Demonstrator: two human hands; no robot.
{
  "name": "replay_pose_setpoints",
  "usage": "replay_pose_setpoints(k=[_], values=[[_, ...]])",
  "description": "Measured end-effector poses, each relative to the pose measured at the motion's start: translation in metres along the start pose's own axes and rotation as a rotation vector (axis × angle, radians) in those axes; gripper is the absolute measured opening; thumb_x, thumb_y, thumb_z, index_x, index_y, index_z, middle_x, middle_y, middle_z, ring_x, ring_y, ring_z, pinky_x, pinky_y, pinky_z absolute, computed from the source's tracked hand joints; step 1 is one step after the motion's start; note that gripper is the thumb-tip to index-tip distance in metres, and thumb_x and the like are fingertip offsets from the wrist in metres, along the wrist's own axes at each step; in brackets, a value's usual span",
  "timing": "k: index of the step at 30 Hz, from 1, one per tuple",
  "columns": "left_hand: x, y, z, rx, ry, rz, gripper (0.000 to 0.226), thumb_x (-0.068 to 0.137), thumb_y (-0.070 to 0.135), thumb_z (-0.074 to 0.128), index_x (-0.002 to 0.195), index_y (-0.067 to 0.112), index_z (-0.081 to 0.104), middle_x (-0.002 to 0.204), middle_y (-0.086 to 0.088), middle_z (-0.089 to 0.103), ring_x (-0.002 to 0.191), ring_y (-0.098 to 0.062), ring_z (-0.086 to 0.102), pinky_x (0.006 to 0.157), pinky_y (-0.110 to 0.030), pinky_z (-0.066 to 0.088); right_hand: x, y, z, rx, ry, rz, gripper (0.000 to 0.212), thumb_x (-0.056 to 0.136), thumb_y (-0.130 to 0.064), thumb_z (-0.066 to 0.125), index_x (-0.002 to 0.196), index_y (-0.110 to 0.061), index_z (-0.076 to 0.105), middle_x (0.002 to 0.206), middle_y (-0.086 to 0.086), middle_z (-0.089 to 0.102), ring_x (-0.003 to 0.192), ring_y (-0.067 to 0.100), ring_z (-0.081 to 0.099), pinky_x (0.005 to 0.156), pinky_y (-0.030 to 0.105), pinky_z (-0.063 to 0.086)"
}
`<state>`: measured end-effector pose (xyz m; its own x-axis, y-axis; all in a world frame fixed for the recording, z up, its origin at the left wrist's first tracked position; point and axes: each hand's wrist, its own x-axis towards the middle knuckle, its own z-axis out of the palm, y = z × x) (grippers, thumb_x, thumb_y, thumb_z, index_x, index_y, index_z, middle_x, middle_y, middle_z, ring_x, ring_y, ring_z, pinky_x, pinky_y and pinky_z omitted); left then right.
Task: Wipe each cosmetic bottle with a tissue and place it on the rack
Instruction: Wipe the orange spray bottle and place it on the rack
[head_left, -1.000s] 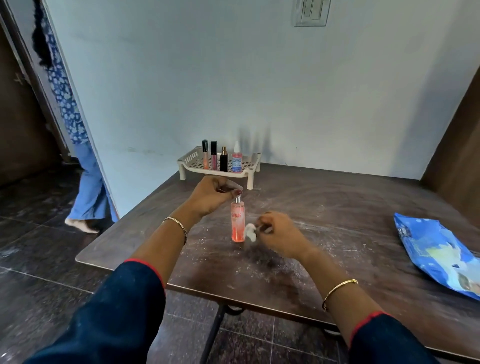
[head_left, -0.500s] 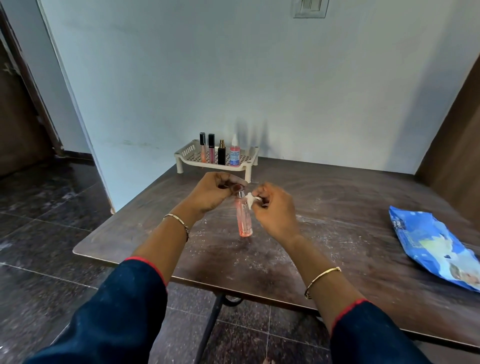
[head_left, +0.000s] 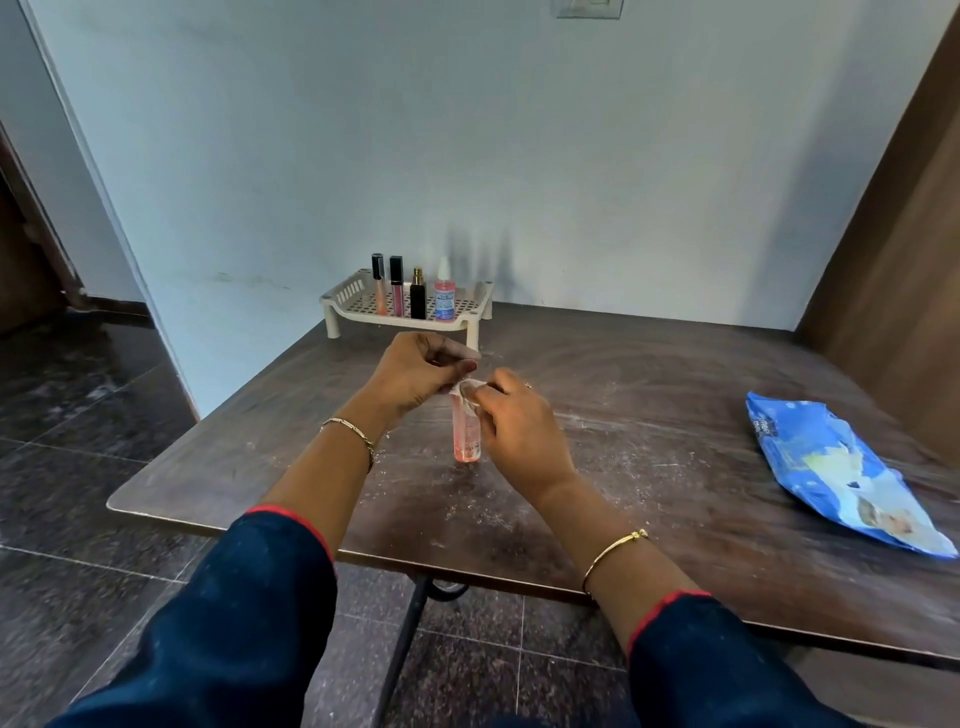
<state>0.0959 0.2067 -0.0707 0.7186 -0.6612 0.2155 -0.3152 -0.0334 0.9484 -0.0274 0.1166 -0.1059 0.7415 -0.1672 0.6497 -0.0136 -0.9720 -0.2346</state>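
A pink spray bottle (head_left: 466, 439) is held upright just above the dark table (head_left: 675, 415). My left hand (head_left: 415, 376) pinches its top. My right hand (head_left: 511, 423) presses a small white tissue (head_left: 466, 388) against the bottle's neck, fingers closed around it. At the table's far left corner stands a cream perforated rack (head_left: 358, 296). On it stand two lip gloss tubes (head_left: 396, 286), a small black perfume bottle (head_left: 417, 299) and a clear bottle with pink liquid and a blue label (head_left: 444, 296).
A blue tissue packet (head_left: 831, 467) lies on the table's right side. A white wall runs behind the table and a brown wooden panel (head_left: 909, 260) stands at the right. Dark tiled floor lies to the left and below.
The bottle was lifted off the table and stays held by its top. My right hand carried the tissue up from the bottle's base to its neck. A person at the left doorway has left the view.
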Motion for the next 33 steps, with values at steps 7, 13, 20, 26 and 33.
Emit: replay_pose_setpoints(k=[7, 13, 20, 26, 33], values=[[0.004, -0.001, -0.002, -0.046, -0.031, -0.018, 0.015, 0.08, -0.001, 0.071, 0.094, 0.001, 0.07, 0.086, -0.01, 0.07, 0.075, -0.007, 0.067, 0.068, -0.022, 0.058, -0.019, 0.0, 0.0, -0.236, -0.27, -0.204, 0.04, 0.069, 0.006, 0.073, 0.105, -0.007, 0.064, 0.106, 0.011, 0.062, 0.07, 0.025, 0.062, 0.053, 0.036, 0.057], [0.007, 0.003, 0.005, 0.019, -0.07, 0.003, 0.015, 0.078, 0.0, 0.073, 0.093, 0.002, 0.072, 0.078, 0.0, 0.071, 0.076, -0.008, 0.066, 0.072, -0.025, 0.058, -0.02, -0.01, -0.007, -0.368, -0.387, -0.317, 0.032, 0.082, 0.009, 0.056, 0.113, 0.0, 0.061, 0.116, 0.017, 0.055, 0.088, 0.033, 0.062, 0.069, 0.042, 0.054], [0.008, 0.003, 0.012, 0.09, -0.052, 0.026, 0.016, 0.076, 0.004, 0.077, 0.091, 0.005, 0.073, 0.081, -0.007, 0.072, 0.078, -0.014, 0.065, 0.079, -0.027, 0.055, -0.009, -0.004, -0.01, -0.401, -0.281, -0.285, 0.02, 0.067, 0.002, 0.074, 0.083, -0.007, 0.067, 0.094, 0.012, 0.061, 0.058, 0.025, 0.059, 0.041, 0.032, 0.044], [0.01, 0.005, 0.016, 0.129, -0.048, 0.001, 0.015, 0.075, 0.002, 0.076, 0.087, 0.011, 0.075, 0.08, -0.004, 0.073, 0.077, -0.01, 0.067, 0.075, -0.022, 0.053, 0.002, 0.003, -0.01, -0.401, -0.148, -0.247, 0.022, 0.072, -0.003, 0.073, 0.092, -0.012, 0.068, 0.097, 0.006, 0.06, 0.063, 0.021, 0.059, 0.044, 0.028, 0.045], [0.009, 0.002, 0.008, 0.061, -0.068, 0.019, 0.017, 0.077, 0.004, 0.075, 0.094, 0.003, 0.072, 0.08, -0.004, 0.071, 0.077, -0.011, 0.065, 0.068, -0.022, 0.057, -0.03, 0.003, 0.0, -0.339, -0.325, -0.341, 0.03, 0.075, 0.0, 0.069, 0.104, -0.007, 0.067, 0.104, 0.012, 0.06, 0.072, 0.027, 0.063, 0.051, 0.035, 0.051]])
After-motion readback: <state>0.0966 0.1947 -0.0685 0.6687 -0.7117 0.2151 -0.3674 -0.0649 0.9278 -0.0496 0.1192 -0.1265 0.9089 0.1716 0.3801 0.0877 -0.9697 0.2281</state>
